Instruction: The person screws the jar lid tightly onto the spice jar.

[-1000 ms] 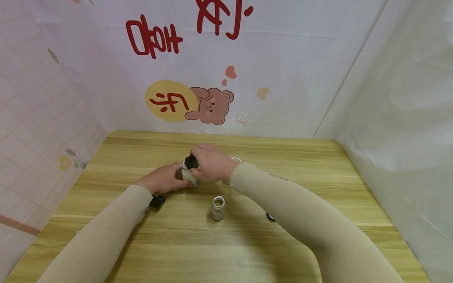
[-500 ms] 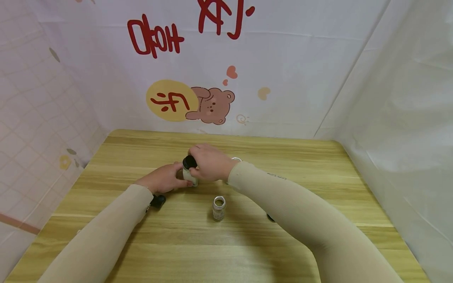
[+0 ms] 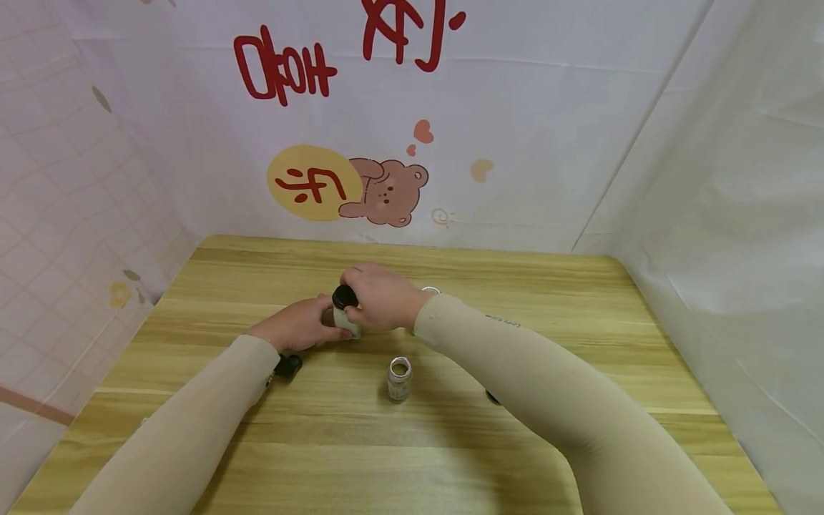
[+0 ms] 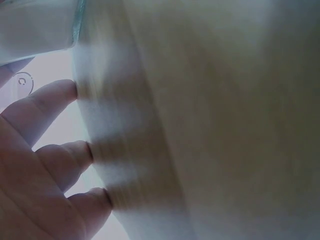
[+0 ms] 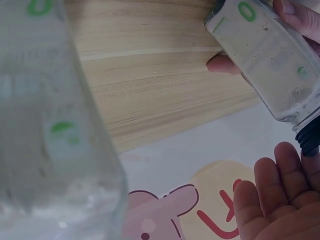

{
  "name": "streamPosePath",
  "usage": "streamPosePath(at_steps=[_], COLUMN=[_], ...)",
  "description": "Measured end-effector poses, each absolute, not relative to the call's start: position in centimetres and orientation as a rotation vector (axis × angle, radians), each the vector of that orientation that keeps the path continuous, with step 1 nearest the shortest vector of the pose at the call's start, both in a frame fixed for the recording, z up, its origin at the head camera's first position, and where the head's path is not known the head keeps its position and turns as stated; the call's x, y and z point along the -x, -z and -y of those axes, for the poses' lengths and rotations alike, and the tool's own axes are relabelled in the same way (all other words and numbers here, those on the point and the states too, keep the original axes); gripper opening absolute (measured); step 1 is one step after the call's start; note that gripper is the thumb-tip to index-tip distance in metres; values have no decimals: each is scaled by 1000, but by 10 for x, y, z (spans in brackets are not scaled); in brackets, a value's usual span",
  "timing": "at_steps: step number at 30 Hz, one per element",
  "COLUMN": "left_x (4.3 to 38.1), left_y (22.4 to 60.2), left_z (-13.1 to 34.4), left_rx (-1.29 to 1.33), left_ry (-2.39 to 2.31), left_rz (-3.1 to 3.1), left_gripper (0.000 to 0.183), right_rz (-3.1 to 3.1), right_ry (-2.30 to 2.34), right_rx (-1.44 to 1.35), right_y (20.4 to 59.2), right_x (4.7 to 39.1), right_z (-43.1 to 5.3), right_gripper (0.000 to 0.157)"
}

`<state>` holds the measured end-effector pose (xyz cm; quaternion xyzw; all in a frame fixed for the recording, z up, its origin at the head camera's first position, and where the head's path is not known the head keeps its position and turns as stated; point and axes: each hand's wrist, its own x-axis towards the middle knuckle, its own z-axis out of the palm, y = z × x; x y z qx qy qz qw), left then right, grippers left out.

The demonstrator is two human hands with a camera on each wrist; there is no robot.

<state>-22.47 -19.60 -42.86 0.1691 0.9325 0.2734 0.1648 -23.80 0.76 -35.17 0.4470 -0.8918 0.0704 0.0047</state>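
A clear glass jar [image 3: 346,325] with pale contents stands on the table left of centre. My left hand [image 3: 297,324] grips its lower body between thumb and fingers. At the top, my right hand [image 3: 384,295] pinches the black lid [image 3: 345,296], which sits over the jar's mouth. In the right wrist view the same jar [image 5: 272,60] shows green print, with the lid [image 5: 309,137] at its neck and the right hand's fingers [image 5: 287,175] beside it. The left wrist view has the jar's corner [image 4: 35,30] above the left hand's spread fingers [image 4: 55,110].
An uncapped jar [image 3: 398,383] stands nearer the front. Another jar's rim [image 3: 430,290] shows behind the right wrist; a jar [image 5: 55,125] looms close in the right wrist view. A black disc [image 3: 493,398] is partly under the right forearm. A black object [image 3: 287,366] lies by the left cuff.
The black lid has shifted slightly left over the jar's mouth, covering the rim that showed a second ago. The left hand keeps its grip on the jar.
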Motion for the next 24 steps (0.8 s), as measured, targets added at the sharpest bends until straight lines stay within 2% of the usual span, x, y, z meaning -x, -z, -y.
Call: streamPosePath(at_steps=[12,24], left_x=[224,225], left_y=[429,429], left_z=[195,196], left_rx=[-474,-496], left_ry=[-783,-795], left_rz=[-2659,-2658], left_gripper=[51,52], right_rz=[2788,2823], right_ry=[-226,-180], right_rx=[-1408,-1416], right_y=[352,352], right_x=[237,237], right_z=[-7,-7], right_gripper=[22,30])
